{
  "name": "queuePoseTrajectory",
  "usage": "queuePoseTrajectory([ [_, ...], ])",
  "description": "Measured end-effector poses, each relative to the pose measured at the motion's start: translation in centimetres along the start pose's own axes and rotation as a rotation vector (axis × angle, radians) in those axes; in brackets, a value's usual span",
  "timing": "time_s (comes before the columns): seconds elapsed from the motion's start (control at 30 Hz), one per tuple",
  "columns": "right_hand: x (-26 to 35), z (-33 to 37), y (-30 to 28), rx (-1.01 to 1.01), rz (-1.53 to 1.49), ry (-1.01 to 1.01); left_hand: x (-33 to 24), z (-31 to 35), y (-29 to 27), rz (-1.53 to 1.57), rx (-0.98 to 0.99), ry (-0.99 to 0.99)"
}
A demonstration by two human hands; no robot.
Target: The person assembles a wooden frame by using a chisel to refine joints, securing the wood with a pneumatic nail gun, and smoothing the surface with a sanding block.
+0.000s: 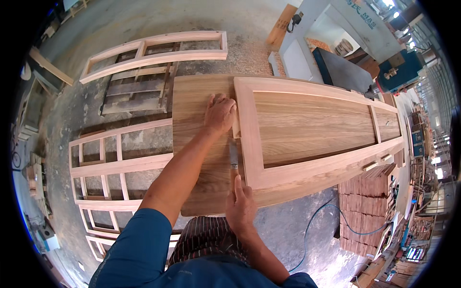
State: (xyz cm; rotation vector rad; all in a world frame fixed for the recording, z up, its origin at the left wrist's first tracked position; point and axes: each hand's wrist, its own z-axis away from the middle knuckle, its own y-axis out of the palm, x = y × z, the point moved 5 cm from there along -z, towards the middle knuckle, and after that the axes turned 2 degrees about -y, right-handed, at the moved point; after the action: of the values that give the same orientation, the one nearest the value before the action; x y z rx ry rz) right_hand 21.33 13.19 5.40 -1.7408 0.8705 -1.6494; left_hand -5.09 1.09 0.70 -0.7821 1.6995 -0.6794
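Observation:
My right hand (241,206) is wrapped round the wooden handle of a chisel (233,156), its metal blade pointing away from me. The blade tip lies by the near end of a small light wood strip (236,128), alongside the left end of a wooden door frame (251,139). My left hand (220,113) has its fingers curled and pressed on that strip, partly covering it. Both the frame and strip lie on a wide wood-grained board (199,93). Whether the blade touches the strip cannot be told.
More pale wooden frames lie at left (120,165), with another frame (153,53) on a slatted pallet (134,89) farther back. A grey machine (343,69) stands at the far right. Stacked wood pieces (362,209) and a blue hose (307,240) are at the right.

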Motion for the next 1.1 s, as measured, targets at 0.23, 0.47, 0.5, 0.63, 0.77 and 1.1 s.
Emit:
queuePoseTrajectory([
  [0.23,-0.2,1.0,1.4,-0.144,0.043,-0.135,0.6,0.0,-0.1,-0.018,0.083,-0.025],
  [0.47,2.1,-1.7,-2.6,0.206,0.061,0.087,1.0,-0.1,-0.3,-0.019,0.118,-0.057],
  [0.5,1.9,-1.5,-2.4,0.146,0.058,0.049,0.5,-0.2,-0.3,-0.022,0.132,-0.052],
  [0.63,0.9,-0.1,0.4,-0.117,0.146,-0.188,0.2,-0.2,-0.2,-0.029,0.128,-0.044],
  [0.77,1.3,0.5,1.1,-0.194,0.217,-0.28,0.8,0.3,-0.2,-0.025,0.046,-0.027],
  [1.1,-1.0,-0.6,1.1,0.054,-0.095,-0.001,0.2,-0.4,-0.4,-0.039,0.104,-0.019],
])
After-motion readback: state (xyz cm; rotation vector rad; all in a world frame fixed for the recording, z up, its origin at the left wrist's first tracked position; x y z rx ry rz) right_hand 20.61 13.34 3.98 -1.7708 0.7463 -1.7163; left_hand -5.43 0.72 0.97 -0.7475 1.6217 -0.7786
